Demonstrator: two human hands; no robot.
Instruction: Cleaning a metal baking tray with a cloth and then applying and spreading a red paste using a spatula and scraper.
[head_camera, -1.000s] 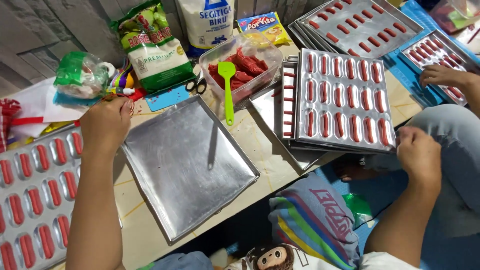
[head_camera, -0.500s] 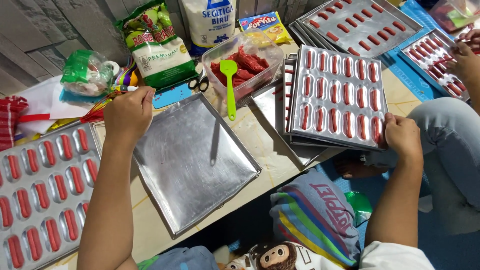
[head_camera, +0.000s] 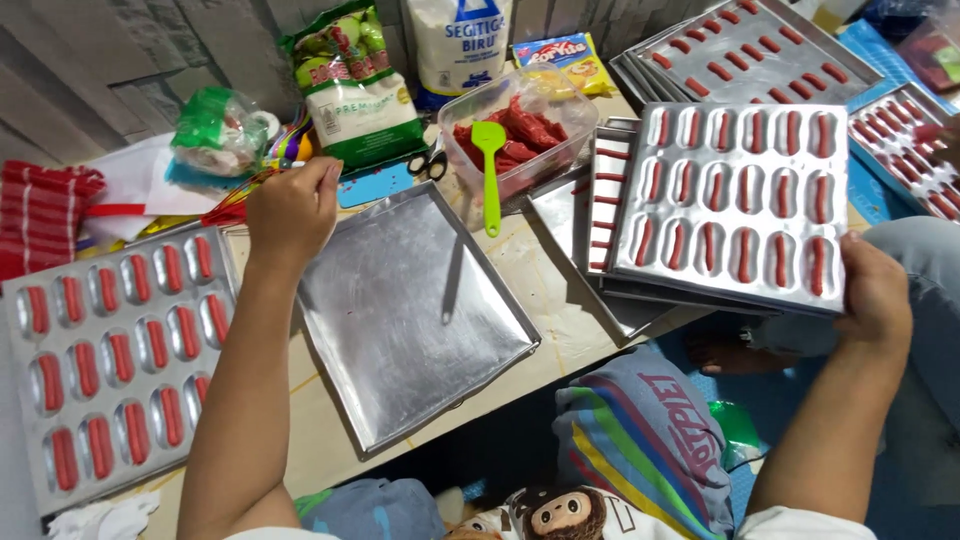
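From my remote seat, head view looking down over a cluttered work surface.

Right hand (head_camera: 872, 292): closed on the near right corner of a rectangular metal mould tray with oval wells, each holding a red sausage piece (head_camera: 735, 200). Thumb on top of the rim, fingers under it, so a firm pinch grip. The tray lies up and to the left of the hand, resting on a stack of similar metal trays (head_camera: 600, 225). Its long axis runs roughly left to right across the view; the sausages in the wells point away from me, near edge to far edge.

Left hand (head_camera: 290, 208): loosely curled, fingers bent down at the far left corner of an empty flat silver baking sheet with a raised rim (head_camera: 410, 310). I cannot tell whether the fingers actually grip the rim or only rest on it. The sheet sits just below and right of that hand, turned at an angle, its long axis running from far left to near right.

Left of the left forearm: another filled mould tray (head_camera: 110, 350), sausages also lying lengthwise away from me.

Beyond the sheet: a clear plastic tub of red sausages (head_camera: 520, 125) with a green silicone spatula (head_camera: 488, 170) leaning out of it, handle towards me.
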